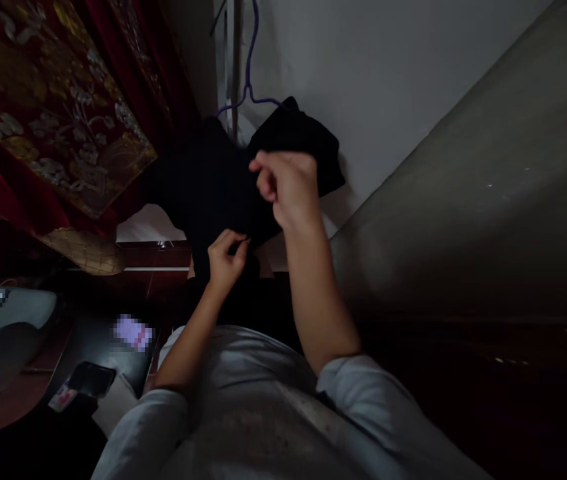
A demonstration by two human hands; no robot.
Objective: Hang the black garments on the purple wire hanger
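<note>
Your left hand (pixel 226 260) pinches the black garment (pixel 208 180), hung centre-far on the purple hanger (pixel 248 85). Your right hand (pixel 288 187) curls above; I cannot tell its grip. Probable step: working the garment; next, steady the left pinch.

A left hand (pixel 226 260) is at the front of a black garment (pixel 203 180) on a purple hanger (pixel 248 88), the right hand (pixel 293 187) raised with fingers curled. Dim light obscures what, if anything, they pinch.
</note>
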